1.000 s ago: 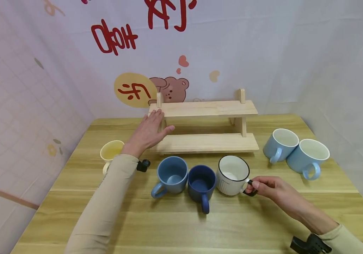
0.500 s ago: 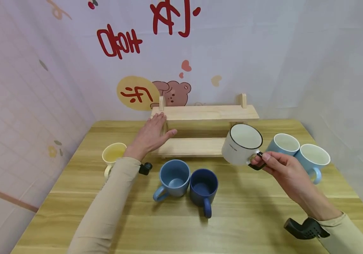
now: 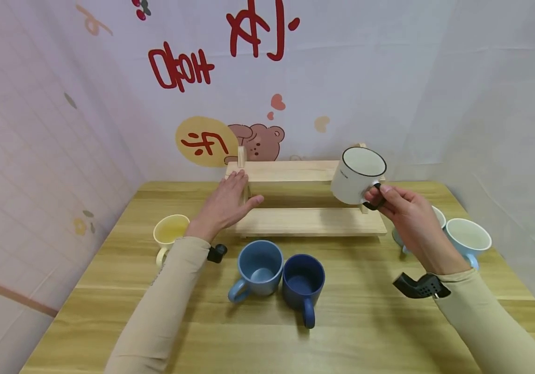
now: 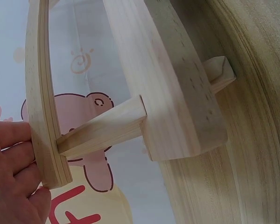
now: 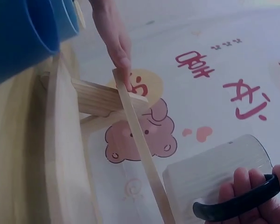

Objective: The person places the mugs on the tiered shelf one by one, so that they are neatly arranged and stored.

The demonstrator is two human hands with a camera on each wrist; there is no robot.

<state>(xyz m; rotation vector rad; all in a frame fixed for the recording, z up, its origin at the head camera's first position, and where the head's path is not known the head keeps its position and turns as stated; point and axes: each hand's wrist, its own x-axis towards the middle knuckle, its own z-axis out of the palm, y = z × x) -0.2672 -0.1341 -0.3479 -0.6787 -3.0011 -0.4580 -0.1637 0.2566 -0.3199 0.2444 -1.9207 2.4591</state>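
My right hand grips the black handle of a white mug with a dark rim. The mug is raised in front of the right end of the wooden two-tier shelf, hiding part of the upper board. In the right wrist view, the fingers curl round the mug's handle. My left hand has its fingers extended, and they touch the left end of the upper board. A blue mug and a dark blue mug stand side by side in front of the shelf.
A pale yellow cup stands left of my left forearm. Two light blue mugs stand at the right; my right hand partly covers one, and the other mug shows more fully. A printed cloth hangs behind the wooden table.
My right hand has lifted the white mug off the table, from beside the dark blue mug, up to the height of the upper board. My left hand stays at the shelf's left end.
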